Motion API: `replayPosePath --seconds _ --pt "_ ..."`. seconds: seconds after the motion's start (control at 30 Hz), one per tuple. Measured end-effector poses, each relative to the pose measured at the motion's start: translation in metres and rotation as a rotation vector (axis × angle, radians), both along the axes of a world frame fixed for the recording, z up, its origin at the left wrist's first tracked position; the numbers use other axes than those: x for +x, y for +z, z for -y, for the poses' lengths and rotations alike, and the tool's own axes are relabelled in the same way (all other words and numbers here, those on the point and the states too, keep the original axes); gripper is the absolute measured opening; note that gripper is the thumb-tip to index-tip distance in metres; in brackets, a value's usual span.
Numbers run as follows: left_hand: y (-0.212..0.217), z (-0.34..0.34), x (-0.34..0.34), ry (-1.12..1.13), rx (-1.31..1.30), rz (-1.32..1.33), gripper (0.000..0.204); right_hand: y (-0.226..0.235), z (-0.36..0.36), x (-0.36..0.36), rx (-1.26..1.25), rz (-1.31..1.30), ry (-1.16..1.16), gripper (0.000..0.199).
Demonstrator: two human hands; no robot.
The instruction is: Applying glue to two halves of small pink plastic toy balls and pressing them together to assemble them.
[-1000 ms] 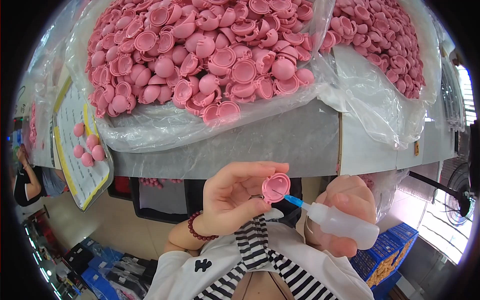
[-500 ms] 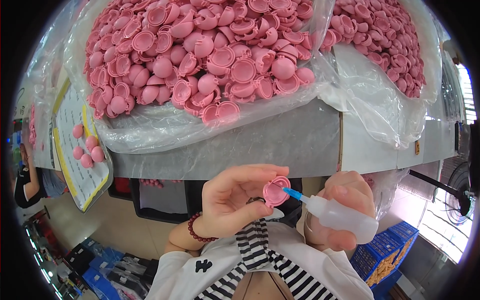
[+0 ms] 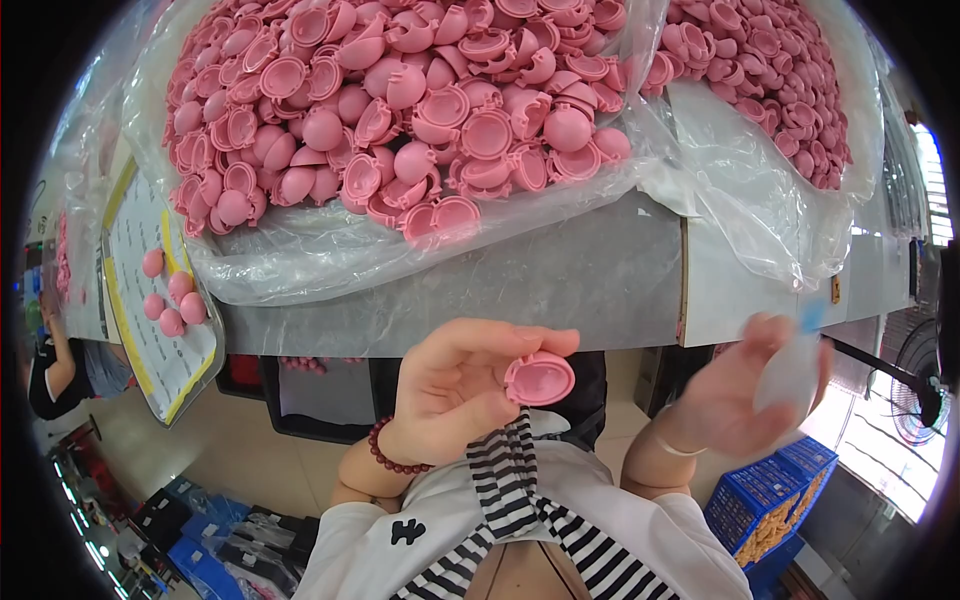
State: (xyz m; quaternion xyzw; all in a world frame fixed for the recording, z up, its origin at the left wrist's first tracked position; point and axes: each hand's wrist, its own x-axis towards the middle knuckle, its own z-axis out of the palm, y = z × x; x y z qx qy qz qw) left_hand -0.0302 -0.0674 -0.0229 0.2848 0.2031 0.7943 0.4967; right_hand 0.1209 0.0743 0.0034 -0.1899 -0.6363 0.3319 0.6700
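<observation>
- Far to the left of both hands, a few pink balls (image 3: 170,300) lie on a printed sheet (image 3: 150,330).
- Left hand (image 3: 460,395): curled, thumb and fingertips pinching a pink half-shell (image 3: 540,378), hollow side facing up.
- Above the hands, a clear bag (image 3: 400,250) heaped with pink half-shells sits on the grey table (image 3: 560,280).
- Right hand (image 3: 745,395): closed around a blurred white squeeze bottle (image 3: 790,370), its blue tip up, apart from the held shell.

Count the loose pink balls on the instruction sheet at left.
4, clustered on the sheet: one top, one right of it, two below. A fifth may overlap.
</observation>
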Motion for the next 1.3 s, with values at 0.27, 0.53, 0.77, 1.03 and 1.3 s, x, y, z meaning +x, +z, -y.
replayPosePath --seconds 0.27,0.53,0.77,1.03,1.3 --pt "-0.003 -0.002 -0.004 -0.282 0.029 0.341 0.041 0.006 -0.126 0.135 -0.352 0.372 -0.592 0.040" --pt "0.006 0.001 -0.002 0.010 -0.155 0.029 0.043 -0.015 -0.136 0.140 -0.187 0.466 -0.730 0.048" --pt "0.015 -0.003 0.002 0.021 -0.232 -0.136 0.041 0.056 -0.124 0.015 0.296 0.900 -0.024 0.026" --pt "0.020 -0.005 0.015 -0.110 -0.193 -0.104 0.042 0.033 -0.158 -0.091 0.591 1.157 0.217 0.027" --pt "0.015 0.004 0.002 0.008 -0.207 -0.043 0.042 0.066 -0.067 -0.030 -0.176 1.149 0.625 0.018"
